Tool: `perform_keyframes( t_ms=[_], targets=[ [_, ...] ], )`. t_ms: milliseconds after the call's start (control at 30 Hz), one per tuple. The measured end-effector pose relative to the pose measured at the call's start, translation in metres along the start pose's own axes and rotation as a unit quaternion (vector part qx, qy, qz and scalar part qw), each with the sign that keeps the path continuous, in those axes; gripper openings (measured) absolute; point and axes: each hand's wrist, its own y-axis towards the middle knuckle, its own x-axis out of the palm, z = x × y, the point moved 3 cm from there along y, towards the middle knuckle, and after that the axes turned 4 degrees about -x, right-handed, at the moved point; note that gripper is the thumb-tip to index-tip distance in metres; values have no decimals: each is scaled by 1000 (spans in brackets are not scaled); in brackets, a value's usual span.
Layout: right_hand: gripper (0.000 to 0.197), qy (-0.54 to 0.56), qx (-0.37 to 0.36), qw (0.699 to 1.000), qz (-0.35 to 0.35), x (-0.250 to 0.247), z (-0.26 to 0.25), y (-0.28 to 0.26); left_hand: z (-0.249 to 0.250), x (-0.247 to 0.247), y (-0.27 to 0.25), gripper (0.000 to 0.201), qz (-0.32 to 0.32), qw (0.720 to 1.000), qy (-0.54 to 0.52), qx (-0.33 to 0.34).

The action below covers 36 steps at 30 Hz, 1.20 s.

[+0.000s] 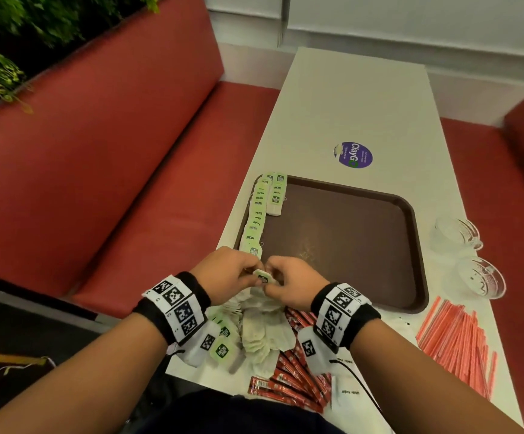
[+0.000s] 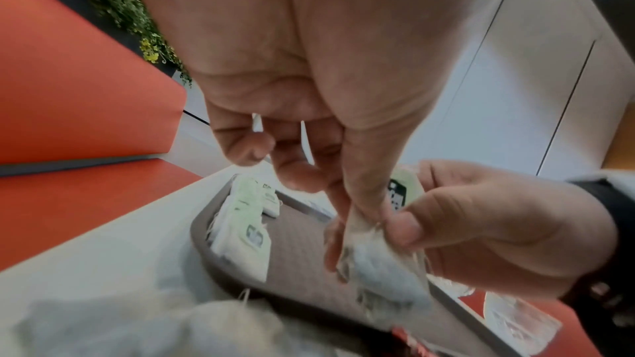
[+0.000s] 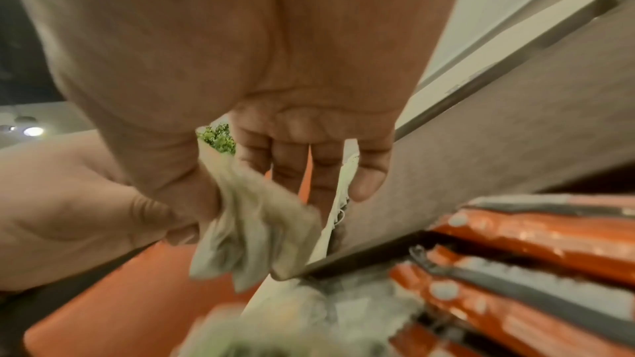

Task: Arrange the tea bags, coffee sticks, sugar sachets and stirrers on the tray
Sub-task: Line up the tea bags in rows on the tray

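Tea bag [image 1: 262,276], with its pale green tag uppermost, is held between the two hands just above the near left corner of the tray [image 1: 406,300]. The bag is pinched from the left by the curled fingers and thumb of the left hand [image 1: 226,275] and from the right by those of the right hand [image 1: 292,286]; in the left wrist view the gauze pouch [image 2: 378,251] is seen hanging below both thumbs, blurred. Directly beneath the hands a loose heap of tea bags [image 1: 262,333] is spread on the white table [image 1: 357,98], at the near side of the tray. Along the left rim of the brown tray a row of tea bags [image 1: 256,217] is laid overlapping, and a second short row [image 1: 277,195] is begun beside it at the far end. Red coffee sticks [image 1: 288,377] are piled just right of the heap, partly under the right wrist. White sugar sachets [image 1: 348,393] lie beyond these, and orange stirrers [image 1: 458,343] are gathered at the table's right edge. Two clear glass bowls [image 1: 470,258] stand beside the tray's right rim.
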Motion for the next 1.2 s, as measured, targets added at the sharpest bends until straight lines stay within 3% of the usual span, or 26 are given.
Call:
perform_keyframes(
  t_ms=[133,233,567,767,933,1033,1200],
  targets=[
    [43,45,-3,999,4,-5,-3,-1,7,-14,5,8,37,997,-67,21],
    [11,62,-16,998,2,-11,-5,2,7,-22,9,9,66,990,-123,24],
    [30,110,-12,991,80,-34,10,4,3,-37,20,8,144,977,-154,45],
    [2,126,-36,982,133,-45,9,10,6,-44,27,10,127,981,-130,68],
    [4,152,-24,981,121,-43,11,17,11,-50,39,5,136,983,-88,86],
    [1,156,-2,977,147,-46,15,18,10,-54,50,4,134,985,-88,69],
    [13,203,85,965,145,-53,31,15,-2,-69,96,5,172,982,-80,-21]
  ],
)
